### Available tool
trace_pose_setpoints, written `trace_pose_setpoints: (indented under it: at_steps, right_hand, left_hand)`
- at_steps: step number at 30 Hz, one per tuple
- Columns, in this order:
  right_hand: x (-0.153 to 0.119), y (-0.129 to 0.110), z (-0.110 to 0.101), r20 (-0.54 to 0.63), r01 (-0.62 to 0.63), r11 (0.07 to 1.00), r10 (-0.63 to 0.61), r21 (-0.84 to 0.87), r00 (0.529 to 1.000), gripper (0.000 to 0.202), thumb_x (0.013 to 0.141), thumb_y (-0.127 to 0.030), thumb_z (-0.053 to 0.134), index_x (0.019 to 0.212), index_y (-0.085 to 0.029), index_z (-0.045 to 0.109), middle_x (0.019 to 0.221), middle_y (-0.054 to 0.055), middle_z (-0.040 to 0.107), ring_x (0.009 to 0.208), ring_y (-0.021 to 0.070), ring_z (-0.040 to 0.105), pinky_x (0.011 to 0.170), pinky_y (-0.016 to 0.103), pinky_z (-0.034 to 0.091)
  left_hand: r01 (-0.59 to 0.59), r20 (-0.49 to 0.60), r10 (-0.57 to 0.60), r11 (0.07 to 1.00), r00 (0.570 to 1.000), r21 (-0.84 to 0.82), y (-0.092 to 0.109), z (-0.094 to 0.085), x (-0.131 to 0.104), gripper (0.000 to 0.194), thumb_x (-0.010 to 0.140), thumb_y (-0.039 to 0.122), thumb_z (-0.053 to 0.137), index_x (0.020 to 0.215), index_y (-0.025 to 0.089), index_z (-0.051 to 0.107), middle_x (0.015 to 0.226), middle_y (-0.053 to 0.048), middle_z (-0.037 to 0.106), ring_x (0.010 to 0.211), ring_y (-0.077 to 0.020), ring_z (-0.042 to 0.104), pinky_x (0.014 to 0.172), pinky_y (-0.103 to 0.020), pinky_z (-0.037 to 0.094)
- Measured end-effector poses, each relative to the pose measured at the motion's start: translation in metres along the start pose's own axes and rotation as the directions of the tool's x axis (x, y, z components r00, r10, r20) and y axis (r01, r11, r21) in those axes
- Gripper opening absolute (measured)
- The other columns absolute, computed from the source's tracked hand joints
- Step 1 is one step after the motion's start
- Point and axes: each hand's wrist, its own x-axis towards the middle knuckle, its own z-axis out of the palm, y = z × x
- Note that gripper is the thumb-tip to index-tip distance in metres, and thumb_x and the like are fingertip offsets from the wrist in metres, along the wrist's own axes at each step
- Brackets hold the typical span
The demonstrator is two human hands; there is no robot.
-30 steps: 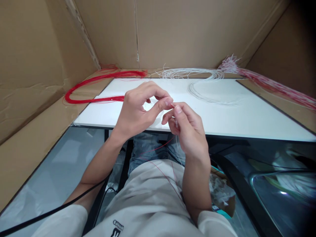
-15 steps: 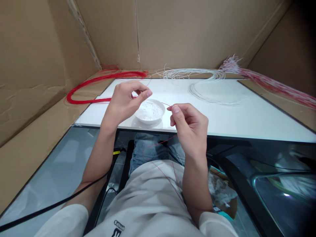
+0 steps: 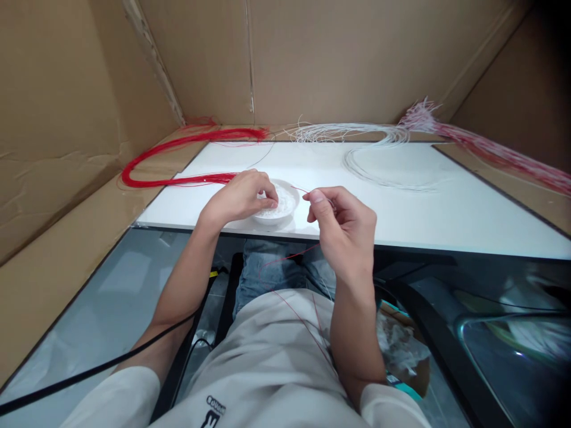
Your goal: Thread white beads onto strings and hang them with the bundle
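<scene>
A shallow white bowl (image 3: 292,205) of white powder (image 3: 284,201) stands near the front edge of the white board. My left hand (image 3: 247,196) reaches over its left side, fingertips pinched together at the powder; whether anything is between them is too small to tell. Right of the bowl, my right hand (image 3: 341,220) pinches a thin red thread (image 3: 300,189) between thumb and forefinger. One short end points toward the bowl, and a red strand hangs below the hand over my lap and shirt.
A bundle of red threads (image 3: 156,145) curves at the left. White threads (image 3: 357,132) lie along the back of the white board (image 3: 468,208), and a red and white bundle (image 3: 499,153) is at the right. Cardboard walls (image 3: 334,59) surround the board. A black cable (image 3: 98,368) crosses my left arm.
My left hand has moved down and slightly right, from above the bowl's left side to the powder. My right hand has stayed nearly still with the red thread.
</scene>
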Motion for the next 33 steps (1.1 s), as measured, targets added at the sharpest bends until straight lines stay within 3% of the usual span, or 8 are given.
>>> trace_pose_setpoints:
  at_steps: [3,7,11,13,16,21,27,33]
  right_hand:
    - [0.001,0.001,0.000,-0.014,-0.003,1.000,0.004,0.007,1.000,0.022,0.096,-0.037,0.069,0.083,-0.020,0.074,0.066,-0.003,0.064,0.056,0.0105,0.051,0.052,0.025,0.039]
    - [0.003,0.003,0.001,-0.095,-0.053,0.995,0.061,0.082,0.994,0.021,0.095,-0.032,0.068,0.079,-0.019,0.074,0.070,-0.001,0.071,0.051,0.0094,0.048,0.049,0.026,0.036]
    - [0.002,0.003,0.004,-0.156,-0.053,0.979,0.085,0.196,0.984,0.020,0.093,-0.028,0.068,0.075,-0.021,0.071,0.079,0.003,0.078,0.070,0.0165,0.070,0.061,0.028,0.048]
    - [0.000,0.001,0.004,-0.148,-0.034,0.974,0.068,0.223,0.987,0.021,0.093,-0.027,0.068,0.073,-0.022,0.068,0.086,0.005,0.081,0.079,0.0196,0.074,0.063,0.030,0.050]
    - [-0.004,-0.005,0.003,-0.152,0.010,0.970,0.027,0.243,0.988,0.021,0.094,-0.027,0.069,0.073,-0.022,0.067,0.092,0.005,0.083,0.063,0.0155,0.065,0.055,0.030,0.043]
    - [-0.011,-0.016,0.001,-0.188,0.088,0.988,-0.063,0.126,0.980,0.021,0.095,-0.022,0.065,0.074,-0.023,0.066,0.093,0.004,0.083,0.051,0.0115,0.049,0.048,0.030,0.036]
    - [-0.014,-0.020,-0.005,-0.138,0.108,0.994,-0.108,-0.005,0.985,0.020,0.098,-0.026,0.066,0.078,-0.025,0.069,0.097,0.005,0.083,0.074,0.0179,0.067,0.053,0.031,0.043]
    - [-0.017,-0.018,-0.007,-0.099,0.143,0.988,-0.149,-0.062,0.984,0.021,0.099,-0.030,0.067,0.079,-0.026,0.069,0.099,0.005,0.083,0.080,0.0195,0.070,0.055,0.031,0.046]
  left_hand:
    - [-0.026,-0.050,0.025,1.000,0.998,-0.017,0.001,-0.001,0.000,0.011,0.089,0.025,0.071,0.086,0.020,0.081,0.086,-0.004,0.077,0.084,-0.0192,0.067,0.079,-0.031,0.047]
    - [-0.160,-0.282,0.118,0.979,0.952,-0.130,0.011,-0.003,0.003,0.018,0.094,0.034,0.072,0.086,0.019,0.078,0.092,-0.005,0.078,0.089,-0.0172,0.068,0.083,-0.030,0.050]
    - [-0.283,-0.429,0.156,0.925,0.890,-0.252,0.024,-0.001,0.006,0.019,0.096,0.036,0.073,0.088,0.019,0.077,0.091,-0.004,0.079,0.085,-0.0142,0.070,0.074,-0.026,0.051]
    - [-0.311,-0.444,0.142,0.890,0.885,-0.333,0.029,0.001,0.007,0.020,0.096,0.036,0.074,0.087,0.019,0.077,0.089,-0.004,0.079,0.081,-0.0130,0.070,0.073,-0.026,0.051]
    - [-0.324,-0.446,0.125,0.856,0.886,-0.404,0.036,0.005,0.006,0.024,0.097,0.041,0.074,0.087,0.019,0.076,0.087,-0.004,0.079,0.077,-0.0124,0.069,0.071,-0.026,0.052]
    - [-0.347,-0.472,0.174,0.885,0.864,-0.309,0.048,0.002,0.002,0.029,0.099,0.046,0.069,0.088,0.021,0.074,0.086,-0.004,0.077,0.076,-0.0145,0.068,0.071,-0.030,0.054]
    - [-0.404,-0.450,0.335,0.912,0.828,-0.065,0.054,-0.008,-0.006,0.019,0.103,0.033,0.065,0.089,0.023,0.072,0.084,-0.002,0.076,0.081,-0.0160,0.068,0.077,-0.032,0.054]
    - [-0.358,-0.402,0.320,0.933,0.858,-0.020,0.053,-0.013,-0.012,0.017,0.103,0.031,0.063,0.090,0.025,0.073,0.086,-0.002,0.078,0.086,-0.0184,0.071,0.079,-0.035,0.055]
